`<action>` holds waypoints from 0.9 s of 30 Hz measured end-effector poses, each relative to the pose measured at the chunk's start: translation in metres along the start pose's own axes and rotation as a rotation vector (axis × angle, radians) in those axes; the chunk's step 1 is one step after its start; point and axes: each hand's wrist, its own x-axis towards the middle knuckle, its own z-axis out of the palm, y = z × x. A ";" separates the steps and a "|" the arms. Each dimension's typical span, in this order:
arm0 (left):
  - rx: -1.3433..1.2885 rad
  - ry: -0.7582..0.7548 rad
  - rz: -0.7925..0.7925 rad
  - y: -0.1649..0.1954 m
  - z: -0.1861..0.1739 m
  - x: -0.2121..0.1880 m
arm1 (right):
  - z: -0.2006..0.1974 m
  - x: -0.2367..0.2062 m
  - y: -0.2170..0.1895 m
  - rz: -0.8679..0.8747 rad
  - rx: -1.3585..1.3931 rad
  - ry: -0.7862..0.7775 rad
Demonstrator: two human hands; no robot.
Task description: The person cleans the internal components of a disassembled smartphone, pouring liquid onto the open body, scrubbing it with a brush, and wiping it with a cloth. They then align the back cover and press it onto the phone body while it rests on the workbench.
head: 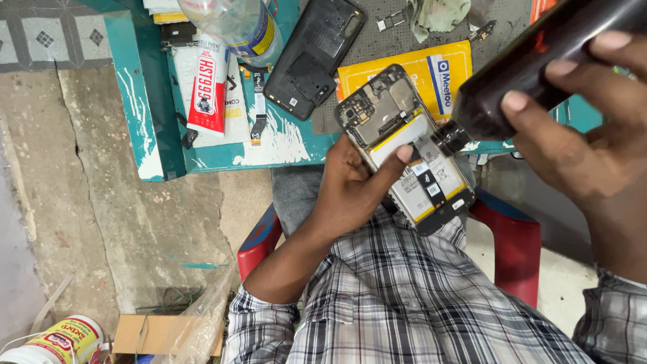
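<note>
Above the person's lap, just off the near edge of the counter (283, 145), an opened phone (404, 148) is held tilted with its back cover off: a dark circuit board and camera module sit at its far end, and a pale battery edged in yellow, crossed by a black ribbon strip, fills the rest. The left hand (357, 185) cups the phone from below, fingers curled round its edge and the thumb pressed onto the battery. The right hand (579, 135) is closed round a dark bottle (532, 64), tipped so that its narrow nozzle touches the battery just beside the left thumb; what the bottle holds cannot be told. On the teal counter, a black phone back cover (313, 57) lies on a grey mat beside a yellow packet (418, 71). Further left, a red and white tube (207, 84) lies by a clear plastic bottle (232, 23) on its side, with a thin flex cable (258, 108) beside them. On the floor at near left stands a round tub (57, 344) with a yellow and red label
</note>
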 end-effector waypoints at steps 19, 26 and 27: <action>0.046 0.072 0.066 -0.009 0.014 0.011 | 0.004 0.004 0.014 -0.395 -0.457 0.130; 0.038 0.070 0.058 -0.012 0.012 0.012 | 0.006 0.001 0.018 -0.404 -0.475 0.108; 0.034 0.068 0.059 -0.014 0.012 0.013 | 0.008 0.003 0.019 -0.410 -0.466 0.121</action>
